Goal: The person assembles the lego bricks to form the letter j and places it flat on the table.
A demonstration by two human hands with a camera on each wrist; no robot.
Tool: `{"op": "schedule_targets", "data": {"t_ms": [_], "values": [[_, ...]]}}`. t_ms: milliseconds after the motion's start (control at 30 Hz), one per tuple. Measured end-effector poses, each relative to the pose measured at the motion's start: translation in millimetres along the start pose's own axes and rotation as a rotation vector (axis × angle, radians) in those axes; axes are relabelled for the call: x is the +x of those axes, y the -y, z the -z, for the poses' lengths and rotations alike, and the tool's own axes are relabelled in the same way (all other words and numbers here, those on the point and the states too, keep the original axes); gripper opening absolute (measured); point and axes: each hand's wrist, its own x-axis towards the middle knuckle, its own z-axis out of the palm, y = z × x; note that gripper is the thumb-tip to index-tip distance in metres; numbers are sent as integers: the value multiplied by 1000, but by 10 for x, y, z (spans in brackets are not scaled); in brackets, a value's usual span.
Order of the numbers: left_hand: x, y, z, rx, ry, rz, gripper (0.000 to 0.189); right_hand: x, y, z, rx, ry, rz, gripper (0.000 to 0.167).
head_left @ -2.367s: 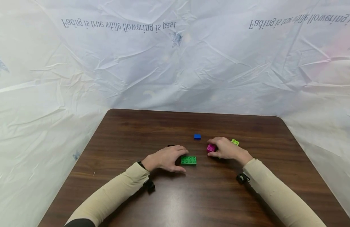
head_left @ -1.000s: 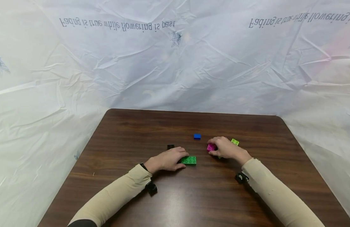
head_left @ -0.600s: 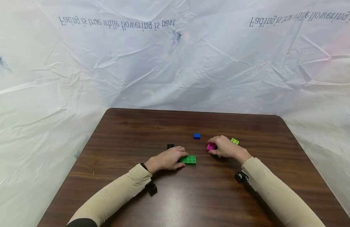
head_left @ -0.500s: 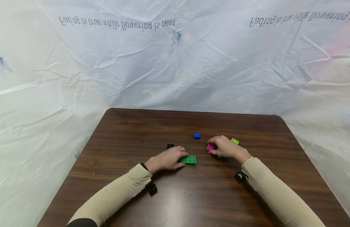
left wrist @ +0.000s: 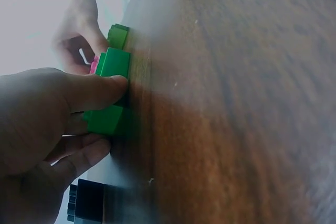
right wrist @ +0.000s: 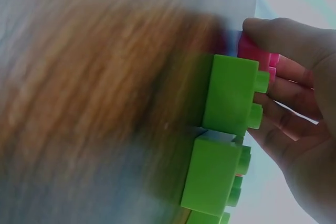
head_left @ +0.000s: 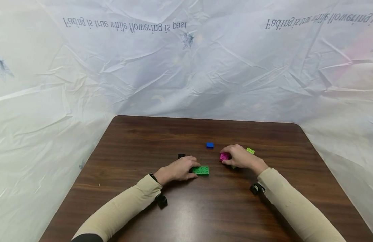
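My left hand (head_left: pixel 177 168) grips the long green toy building brick (head_left: pixel 203 170) at its left end, thumb on the near side and fingers on the far side. In the left wrist view the thumb crosses the green brick (left wrist: pixel 115 62), hiding its middle. To the right, my right hand (head_left: pixel 241 157) pinches a magenta brick (head_left: pixel 224 157) between thumb and fingers; in the right wrist view the thumb lies along one side of this magenta brick (right wrist: pixel 253 51). Lime green bricks (right wrist: pixel 231 95) stand close beside the right hand, and it partly covers them in the head view.
A small blue brick (head_left: pixel 210 145) lies farther back, between the hands. Just behind the left hand is a black brick (head_left: pixel 181 156). The brown wooden table (head_left: pixel 144 134) ends at a white printed sheet (head_left: pixel 162 80) hanging behind it.
Since the oldest frame, my left thumb has come in against the green brick, and the fingers have drawn together on it. My right hand has stayed nearly still at the magenta brick.
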Motion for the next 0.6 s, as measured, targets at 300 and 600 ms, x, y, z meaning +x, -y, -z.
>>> {"op": "schedule_targets", "data": {"t_ms": [300, 600], "values": [[8, 7, -7, -22, -16, 0, 43, -3, 69, 38, 17, -13, 17, 39], [17, 8, 8, -43, 6, 18, 44, -3, 155, 64, 13, -16, 25, 38]]}}
